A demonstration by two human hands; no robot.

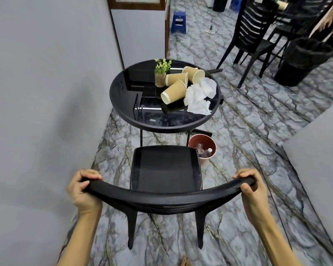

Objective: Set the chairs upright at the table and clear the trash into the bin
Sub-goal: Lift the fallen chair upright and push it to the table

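Left hand (84, 191) is wrapped shut around the left end of the chair (165, 169) backrest, thumb on top, fingers curled under. The chair stands upright on its legs — black, curved top rail, flat square seat facing the table (123, 112), with a strip of floor (238, 237) between seat and table edge. Left of the chair a grey wall (37, 112) runs close alongside, leaving only a narrow band of marbled floor there.

Beyond the chair, the round black glass table carries a small plant (161, 72) near its far side; just right of the plant lie three tan paper cups (174, 92) on their sides, touching one another. Right of the cups, crumpled white tissues (199, 96) reach the table's right rim.

A red bin (212, 145) sits on the floor by the chair's front right corner, below the table's near edge — clear plastic scraps inside.

Right hand (253, 191) is clamped shut on the right end of the backrest. Right of the chair the floor lies wider, up to a grey panel (319, 160).
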